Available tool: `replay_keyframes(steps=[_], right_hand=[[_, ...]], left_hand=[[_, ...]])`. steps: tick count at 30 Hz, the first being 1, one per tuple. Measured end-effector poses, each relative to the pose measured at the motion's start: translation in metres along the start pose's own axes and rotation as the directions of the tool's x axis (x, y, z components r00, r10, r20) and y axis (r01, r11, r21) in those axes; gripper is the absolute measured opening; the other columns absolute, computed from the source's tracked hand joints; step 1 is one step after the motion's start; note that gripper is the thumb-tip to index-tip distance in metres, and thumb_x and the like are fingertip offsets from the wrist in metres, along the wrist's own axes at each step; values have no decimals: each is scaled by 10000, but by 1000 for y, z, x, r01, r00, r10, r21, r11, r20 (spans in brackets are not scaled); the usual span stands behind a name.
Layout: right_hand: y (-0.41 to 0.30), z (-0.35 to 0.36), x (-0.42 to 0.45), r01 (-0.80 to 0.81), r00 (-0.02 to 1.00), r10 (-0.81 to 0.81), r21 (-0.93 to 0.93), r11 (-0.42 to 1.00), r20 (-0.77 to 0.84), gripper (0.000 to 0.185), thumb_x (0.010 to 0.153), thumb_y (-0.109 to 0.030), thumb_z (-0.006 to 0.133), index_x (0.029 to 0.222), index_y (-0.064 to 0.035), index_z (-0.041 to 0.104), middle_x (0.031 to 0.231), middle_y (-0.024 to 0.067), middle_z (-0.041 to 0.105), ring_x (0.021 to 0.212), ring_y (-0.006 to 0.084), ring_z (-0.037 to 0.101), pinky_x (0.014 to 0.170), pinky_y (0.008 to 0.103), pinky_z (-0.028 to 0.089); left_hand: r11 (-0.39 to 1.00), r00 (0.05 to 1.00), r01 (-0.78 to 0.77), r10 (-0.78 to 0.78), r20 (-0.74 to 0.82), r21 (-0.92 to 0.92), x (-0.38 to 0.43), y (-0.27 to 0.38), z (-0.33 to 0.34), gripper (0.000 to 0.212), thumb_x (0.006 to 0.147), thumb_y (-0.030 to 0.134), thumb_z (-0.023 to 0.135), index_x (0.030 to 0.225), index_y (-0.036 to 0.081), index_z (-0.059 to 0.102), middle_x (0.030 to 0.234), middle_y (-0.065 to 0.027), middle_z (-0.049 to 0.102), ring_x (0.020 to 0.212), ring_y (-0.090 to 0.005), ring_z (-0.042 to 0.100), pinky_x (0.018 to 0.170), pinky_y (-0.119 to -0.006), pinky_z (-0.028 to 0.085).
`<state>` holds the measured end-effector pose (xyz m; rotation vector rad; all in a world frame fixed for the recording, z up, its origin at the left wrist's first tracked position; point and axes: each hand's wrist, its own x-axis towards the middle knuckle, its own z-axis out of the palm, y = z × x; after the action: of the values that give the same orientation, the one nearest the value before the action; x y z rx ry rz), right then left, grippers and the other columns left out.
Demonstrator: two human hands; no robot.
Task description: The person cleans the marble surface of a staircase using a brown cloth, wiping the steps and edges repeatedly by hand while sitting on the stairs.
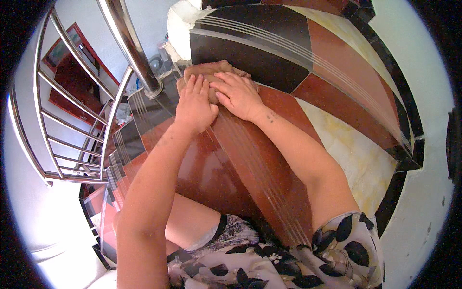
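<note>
A bunched brown cloth (211, 68) lies on the glossy red stair tread (213, 162), near the foot of a step riser. My left hand (196, 104) rests flat on the cloth's left part, fingers extended. Beside it, my right hand (238, 94) presses on the cloth's right part, its fingers spread a little. The two hands nearly touch. Neither palm can be seen, and part of the cloth is hidden under them.
A stainless steel post (130, 47) and curved railing (77, 119) stand at the left, with lower steps beyond. Above the cloth is a black riser (245, 54). A yellow-white marble-patterned tile (346, 144) lies right, before a pale wall (426, 202).
</note>
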<state>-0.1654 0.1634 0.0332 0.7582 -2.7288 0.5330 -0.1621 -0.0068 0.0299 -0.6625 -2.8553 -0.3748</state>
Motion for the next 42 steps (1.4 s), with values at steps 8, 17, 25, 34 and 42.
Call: replay_keyframes(steps=[8, 17, 25, 34, 42], right_hand=[[-30, -36, -95, 82, 996, -80, -39, 996, 45, 354, 838, -253, 565, 1174, -140, 556, 1355, 142, 428, 1259, 355, 378, 996, 510, 321], [-59, -100, -268, 36, 951, -41, 22, 999, 305, 460, 674, -314, 718, 1103, -201, 596, 1337, 154, 424, 1237, 367, 381, 966, 572, 289], [-67, -163, -396, 137, 771, -243, 220, 966, 589, 443, 669, -449, 713, 1077, -307, 616, 1198, 99, 452, 1108, 318, 415, 857, 526, 317], [-29, -118, -294, 178, 854, -217, 127, 976, 474, 460, 736, -451, 676, 1165, -318, 578, 1256, 107, 468, 1198, 344, 407, 915, 560, 324], [-1, -47, -93, 133, 980, -125, -42, 990, 152, 467, 838, -355, 566, 1243, -126, 522, 1355, 148, 414, 1271, 347, 362, 1009, 507, 296]], left_hand=[[967, 978, -191, 201, 48, -171, -80, 56, -20, 702, 738, 301, 621, 1294, -84, 430, 1399, -216, 375, 1346, -344, 272, 1105, -446, 224], [770, 820, -380, 537, 198, -512, -175, 160, -33, 717, 791, 494, 581, 1177, -105, 504, 1317, -259, 444, 1216, -374, 419, 998, -493, 341], [64, 189, -619, 979, -70, -783, -208, 235, 25, 403, 817, 324, 552, 1131, 74, 595, 1211, -109, 532, 1125, -298, 486, 880, -405, 445], [607, 602, -554, 765, 229, -570, -167, 161, -35, 351, 826, 274, 547, 1081, 43, 619, 1239, -145, 531, 1199, -335, 460, 1006, -440, 389], [894, 959, -274, 281, -32, -355, -57, 52, -13, 408, 828, 275, 586, 1117, -11, 551, 1260, -185, 498, 1260, -340, 390, 1060, -424, 309]])
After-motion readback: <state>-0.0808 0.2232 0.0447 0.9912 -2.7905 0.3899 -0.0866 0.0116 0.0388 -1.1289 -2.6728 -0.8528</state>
